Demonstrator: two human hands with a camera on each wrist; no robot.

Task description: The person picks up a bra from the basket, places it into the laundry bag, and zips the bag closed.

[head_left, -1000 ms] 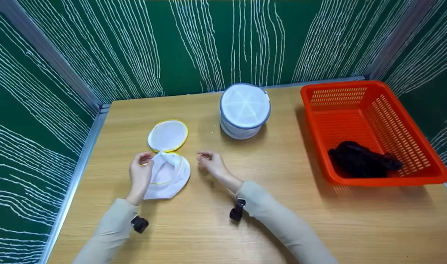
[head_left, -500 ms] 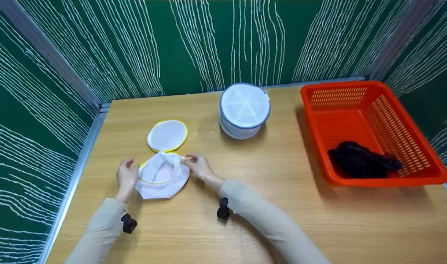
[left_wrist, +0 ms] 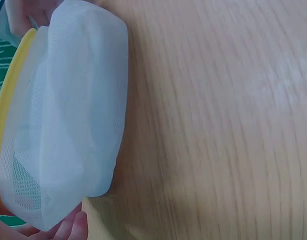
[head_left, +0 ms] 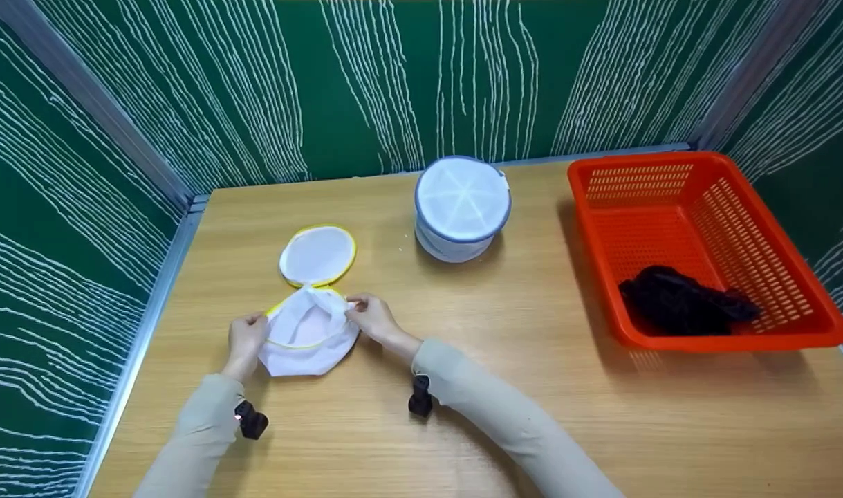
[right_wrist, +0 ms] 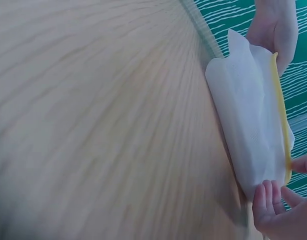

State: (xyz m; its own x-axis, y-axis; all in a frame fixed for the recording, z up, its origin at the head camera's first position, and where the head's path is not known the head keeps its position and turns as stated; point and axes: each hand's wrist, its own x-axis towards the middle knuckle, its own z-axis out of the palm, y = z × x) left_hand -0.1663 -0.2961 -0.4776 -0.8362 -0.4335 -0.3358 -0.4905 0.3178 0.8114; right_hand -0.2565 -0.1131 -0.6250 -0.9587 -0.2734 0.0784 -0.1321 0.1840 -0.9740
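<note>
A white mesh laundry bag (head_left: pixel 303 356) with yellow trim lies on the table, its round lid (head_left: pixel 317 256) folded back flat on the far side. My left hand (head_left: pixel 247 340) pinches the left side of the bag's opening. On the opposite side, my right hand (head_left: pixel 375 319) pinches the rim between thumb and fingers. The left wrist view shows the bag's soft side wall (left_wrist: pixel 86 100) standing up from the table, with left fingers (left_wrist: pixel 68 226) at its lower end. In the right wrist view the yellow edge (right_wrist: pixel 281 110) runs between both hands.
A second white mesh bag (head_left: pixel 461 200), a cylinder with blue-grey trim, stands upright at the back. To the right is an orange plastic basket (head_left: pixel 670 235) holding a black cloth item (head_left: pixel 684 304). Green panels (head_left: pixel 366 83) with white lines enclose the wooden table (head_left: pixel 504 387).
My right hand has moved left onto the bag's rim. My left hand shifted left, then slightly back, and now grips the edge. The opening is spread wider than a second ago.
</note>
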